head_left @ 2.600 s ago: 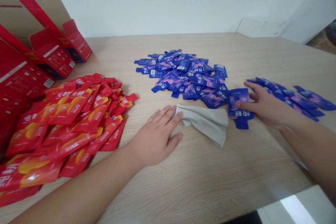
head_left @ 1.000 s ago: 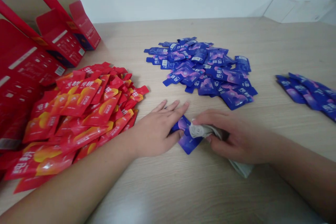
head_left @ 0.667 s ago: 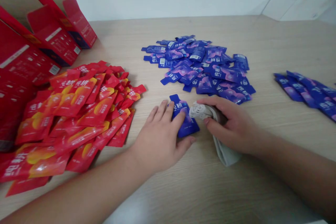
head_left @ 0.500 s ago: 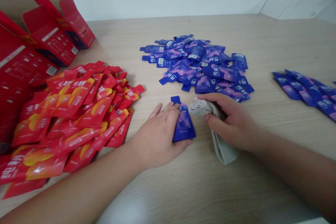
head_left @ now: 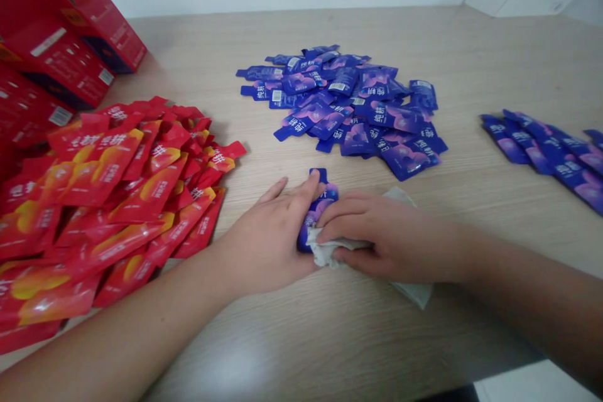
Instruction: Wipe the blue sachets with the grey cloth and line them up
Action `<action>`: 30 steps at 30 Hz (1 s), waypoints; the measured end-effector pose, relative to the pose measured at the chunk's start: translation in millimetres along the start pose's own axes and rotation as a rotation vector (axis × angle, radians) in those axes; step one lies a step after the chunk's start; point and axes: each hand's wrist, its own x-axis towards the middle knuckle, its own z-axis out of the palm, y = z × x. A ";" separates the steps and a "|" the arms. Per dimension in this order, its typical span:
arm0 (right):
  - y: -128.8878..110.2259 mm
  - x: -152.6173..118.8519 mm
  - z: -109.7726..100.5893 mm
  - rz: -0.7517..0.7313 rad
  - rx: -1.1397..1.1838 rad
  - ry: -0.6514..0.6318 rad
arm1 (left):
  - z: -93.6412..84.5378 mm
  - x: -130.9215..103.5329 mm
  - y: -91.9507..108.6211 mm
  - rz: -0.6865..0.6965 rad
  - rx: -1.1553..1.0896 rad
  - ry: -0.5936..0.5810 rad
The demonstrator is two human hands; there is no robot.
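One blue sachet (head_left: 319, 201) lies on the wooden table in front of me, its narrow spout end pointing away. My left hand (head_left: 271, 239) rests flat at its left side, fingers spread, with fingertips on the sachet's upper part. In my right hand (head_left: 377, 232) is a folded whitish cloth (head_left: 336, 250), gripped between fingers and thumb and pressed onto the sachet's lower right part. The cloth's loose end hangs out below the palm.
A heap of red sachets (head_left: 117, 182) is on the left, with open red boxes (head_left: 61, 44) behind it. Beyond my hands lies a pile of blue sachets (head_left: 348, 100). More blue sachets (head_left: 556, 151) form a row at the right. A wall stands behind the table (head_left: 198, 44).
My right hand has moved left and down, bringing the cloth from beside the blue sachet onto it. The left hand stays at the sachet. The whole view has shifted slightly.
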 end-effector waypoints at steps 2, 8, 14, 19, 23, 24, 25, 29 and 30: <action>1.9 2.5 2.6 0.035 -0.058 0.024 | -1.2 0.4 1.7 -0.019 0.005 -0.012; 18.0 7.3 8.9 0.143 -0.322 0.186 | -1.9 0.6 3.2 -0.044 0.034 -0.002; 25.5 7.0 10.2 0.221 -0.406 0.282 | -0.1 -0.1 2.9 -0.039 0.050 0.003; 21.0 -0.2 6.9 -0.006 -0.302 0.237 | 2.1 -0.9 2.3 -0.021 0.077 0.027; 17.4 -2.2 7.7 0.023 -0.248 0.186 | 2.4 -2.0 2.4 -0.016 0.089 0.042; 17.5 -1.8 8.6 0.045 -0.232 0.190 | 2.1 -2.1 2.6 -0.023 0.084 0.046; 18.2 -1.3 9.7 0.069 -0.220 0.199 | 1.6 -2.1 2.9 -0.033 0.078 0.048; 25.6 0.7 14.2 0.179 -0.237 0.245 | -0.1 -1.7 4.2 -0.067 0.075 0.046; 27.5 0.9 14.8 0.198 -0.256 0.249 | -0.2 -1.6 4.4 -0.065 0.078 0.042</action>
